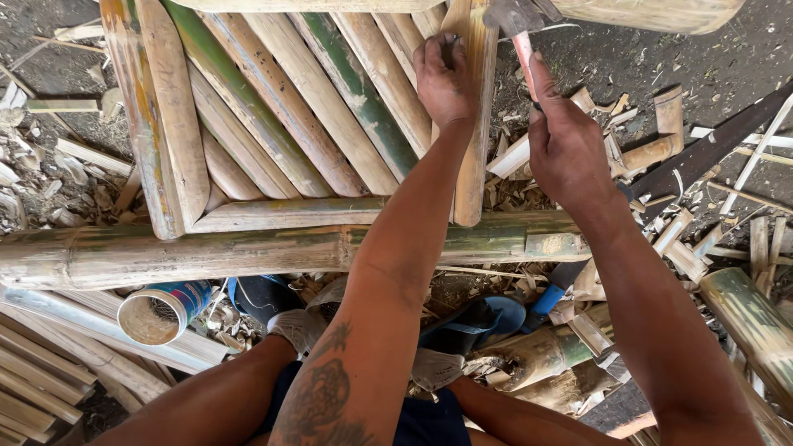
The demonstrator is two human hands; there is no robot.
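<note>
**Entry: split-bamboo panel, hammer in hand**

Head view.

- Left hand [444, 83]: fingers curled down onto the far end of a bamboo slat [472, 124], pressing it flat; something small may be pinched at the fingertips, too small to tell.
- Right hand [566, 144]: closed around the pale handle of a hammer [519, 25], whose dark head sits just beyond and right of the left fingertips, close to the slat's top.
- Bamboo slat: rightmost of a fan of split strips, under the left hand, running back toward the person to a thick bamboo pole [248, 252] lying crosswise beneath both forearms. Judged stiff along its length, light, smooth and somewhat slippery on the rind, prone to splitting along the grain near the ends. Best held flat from above, well in from the edge.
- Tin can [161, 312]: open mouth, lying below the pole, left of the left forearm.
- Bamboo offcuts [661, 149]: scattered on the ground right of the right hand.
</note>
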